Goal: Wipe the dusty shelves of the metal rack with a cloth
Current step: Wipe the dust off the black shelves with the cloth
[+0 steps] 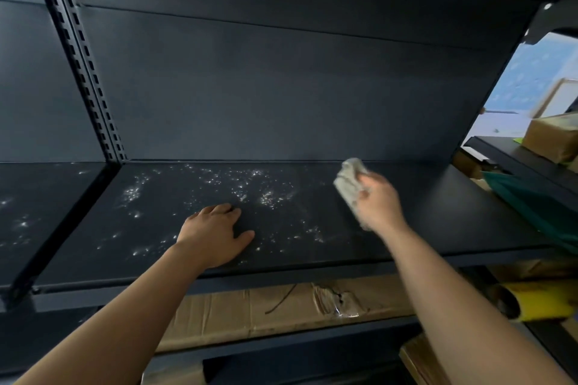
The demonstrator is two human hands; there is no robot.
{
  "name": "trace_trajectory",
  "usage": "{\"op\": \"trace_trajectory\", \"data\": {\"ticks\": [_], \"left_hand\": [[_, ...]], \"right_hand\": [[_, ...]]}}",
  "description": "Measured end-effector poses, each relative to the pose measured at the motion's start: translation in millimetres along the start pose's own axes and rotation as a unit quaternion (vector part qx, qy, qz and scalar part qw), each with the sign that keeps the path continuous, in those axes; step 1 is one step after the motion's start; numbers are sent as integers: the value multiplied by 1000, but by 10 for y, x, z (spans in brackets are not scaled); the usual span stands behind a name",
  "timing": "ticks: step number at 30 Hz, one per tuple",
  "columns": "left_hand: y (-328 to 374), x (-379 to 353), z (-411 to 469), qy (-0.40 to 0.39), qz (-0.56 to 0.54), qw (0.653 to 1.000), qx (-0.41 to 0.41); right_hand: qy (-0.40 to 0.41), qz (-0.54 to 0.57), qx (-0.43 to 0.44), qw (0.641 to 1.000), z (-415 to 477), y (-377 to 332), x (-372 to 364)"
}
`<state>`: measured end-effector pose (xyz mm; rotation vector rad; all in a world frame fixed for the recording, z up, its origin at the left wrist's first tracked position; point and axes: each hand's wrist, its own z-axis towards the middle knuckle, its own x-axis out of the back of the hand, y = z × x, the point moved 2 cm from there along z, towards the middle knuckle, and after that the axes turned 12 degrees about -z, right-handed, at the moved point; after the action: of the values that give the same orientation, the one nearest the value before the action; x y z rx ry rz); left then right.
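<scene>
A person leans in at a dark metal rack [281,97], both bare forearms reaching onto the middle shelf [438,228]. The left hand [215,234] lies flat and released on the shelf, palm down, fingers spread, close to the front edge and a little left of the middle. The right hand [380,203] is clenched around a crumpled pale grey cloth [350,181], which bulges out past the fingers toward the back panel; the hand and cloth are blurred, and I cannot tell whether the cloth is touching the shelf or held just above it. White dust [266,194] speckles the shelf in scattered patches from the left part to the centre, lying between and behind the two hands, while the stretch to the right of the cloth looks plain dark. The neighbouring shelf [37,212] on the left, past the slotted upright [84,72], carries the same white specks. Below the front edge a flattened cardboard box [266,312] rests on a lower level, with a yellow roll [544,300] to its right. At the far right, another rack holds a brown box [553,134] and something green [531,200].
</scene>
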<state>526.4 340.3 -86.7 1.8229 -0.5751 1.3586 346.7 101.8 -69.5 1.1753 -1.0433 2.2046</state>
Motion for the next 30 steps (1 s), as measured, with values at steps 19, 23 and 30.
{"op": "trace_trajectory", "data": {"ticks": [19,23,30], "left_hand": [[-117,61,-14,-14,12,999,-44],[-122,89,5,-28,-6,999,-37],[-7,99,121,-13,0,1000,-15]], "right_hand": [[-126,42,42,990,-1053,-1006,-347],[-75,89,-32,993,-972,-886,-130],[-35,-106,-202,973,-571,415,63]]}}
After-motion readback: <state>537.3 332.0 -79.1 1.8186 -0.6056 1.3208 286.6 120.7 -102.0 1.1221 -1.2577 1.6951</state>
